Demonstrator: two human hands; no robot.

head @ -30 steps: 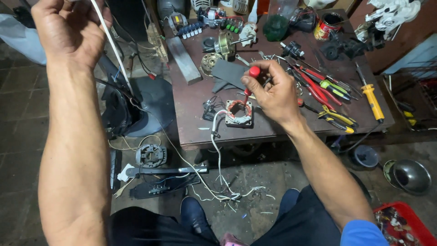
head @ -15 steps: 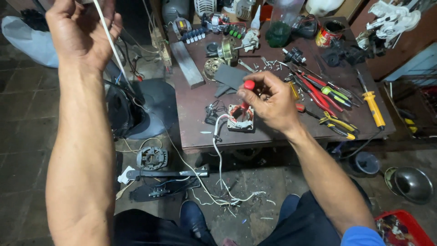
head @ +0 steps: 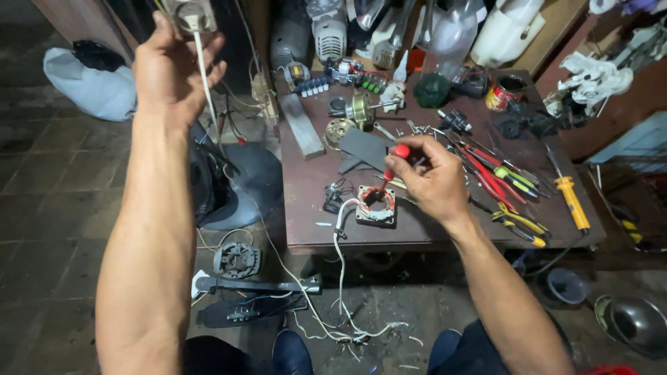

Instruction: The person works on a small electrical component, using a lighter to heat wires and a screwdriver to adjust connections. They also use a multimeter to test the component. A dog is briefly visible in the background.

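left hand point(head: 174, 69) now higher at white plug point(head: 192, 15), right hand point(head: 432, 182) unmoved

The screwdriver point(head: 397, 157) in the right hand point(head: 431, 182) has a red handle. The plug point(head: 191, 15) and cord point(head: 206, 90) by the left hand point(head: 170, 73) are white. The small motor part point(head: 376, 205) has a red-brown ring with white wires point(head: 339, 264). The table point(head: 313, 177) is dark brown. The soldering iron point(head: 571, 201) has a yellow handle. The pliers point(head: 486, 177) have red handles. The tin can point(head: 504, 93) is red and yellow.
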